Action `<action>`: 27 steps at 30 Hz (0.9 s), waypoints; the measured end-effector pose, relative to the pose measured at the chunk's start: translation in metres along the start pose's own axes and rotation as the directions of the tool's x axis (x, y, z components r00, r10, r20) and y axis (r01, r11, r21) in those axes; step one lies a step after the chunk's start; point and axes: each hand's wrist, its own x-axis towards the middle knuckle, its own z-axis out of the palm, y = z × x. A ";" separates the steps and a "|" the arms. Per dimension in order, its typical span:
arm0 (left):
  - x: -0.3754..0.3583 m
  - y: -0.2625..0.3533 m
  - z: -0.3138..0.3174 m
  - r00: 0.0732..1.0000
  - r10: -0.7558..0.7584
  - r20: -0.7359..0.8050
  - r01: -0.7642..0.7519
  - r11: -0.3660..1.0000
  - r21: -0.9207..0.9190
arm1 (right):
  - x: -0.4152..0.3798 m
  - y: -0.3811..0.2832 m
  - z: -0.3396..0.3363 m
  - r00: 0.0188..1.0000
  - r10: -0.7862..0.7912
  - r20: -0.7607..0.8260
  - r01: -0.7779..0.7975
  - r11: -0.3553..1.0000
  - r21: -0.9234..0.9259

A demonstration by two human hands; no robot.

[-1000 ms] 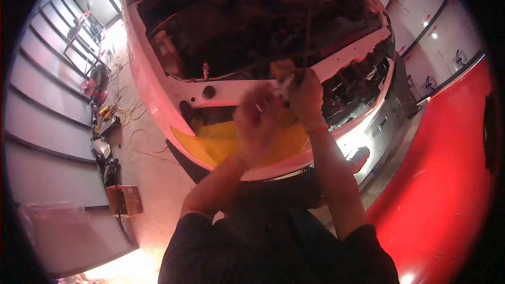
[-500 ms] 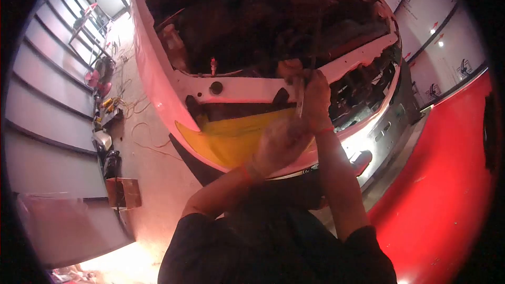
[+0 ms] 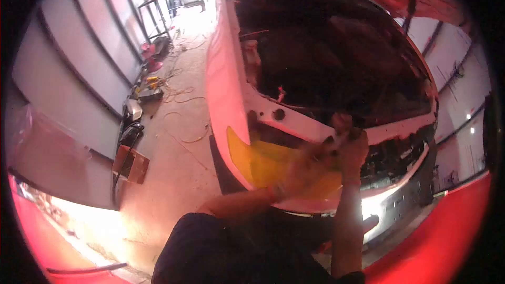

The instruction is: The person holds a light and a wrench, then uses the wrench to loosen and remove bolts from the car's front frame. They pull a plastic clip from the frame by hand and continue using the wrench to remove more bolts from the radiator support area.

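Observation:
In front of me is the front of a white-pink car body (image 3: 231,81), its engine bay dark. My right hand (image 3: 354,153) is closed at the front crossmember (image 3: 300,125), its fingers wrapped round something I cannot make out. Just above it sits a small round brownish part (image 3: 342,121). My left hand (image 3: 307,168), smeared by motion, is beside it on the left, over a yellow panel (image 3: 263,163) at the car's front corner.
Pale wall panels (image 3: 84,58) run along the left. Cables (image 3: 181,97), a cardboard box (image 3: 131,163) and a pink fan (image 3: 150,55) lie along the floor there. Red sheeting (image 3: 431,231) covers the right side. A dark bumper part (image 3: 407,200) curves below the car's front.
The view has swung, so the car appears further right and lower. My right hand stays at the crossmember; my left hand is more blurred and has drawn somewhat away from it.

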 end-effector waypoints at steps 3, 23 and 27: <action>-0.011 0.026 0.001 0.938 0.194 0.288 -0.264 0.937 0.229 | -0.008 -0.031 -0.022 0.988 -0.061 0.143 0.034 0.982 0.184; -0.012 0.028 0.005 0.947 0.248 0.204 -0.282 0.946 0.159 | -0.007 -0.021 -0.018 0.998 0.036 0.057 -0.038 0.998 0.046; 0.034 0.040 -0.006 0.975 0.152 0.160 -0.156 0.988 0.012 | -0.002 0.010 -0.008 0.989 -0.144 -0.021 0.145 0.988 0.043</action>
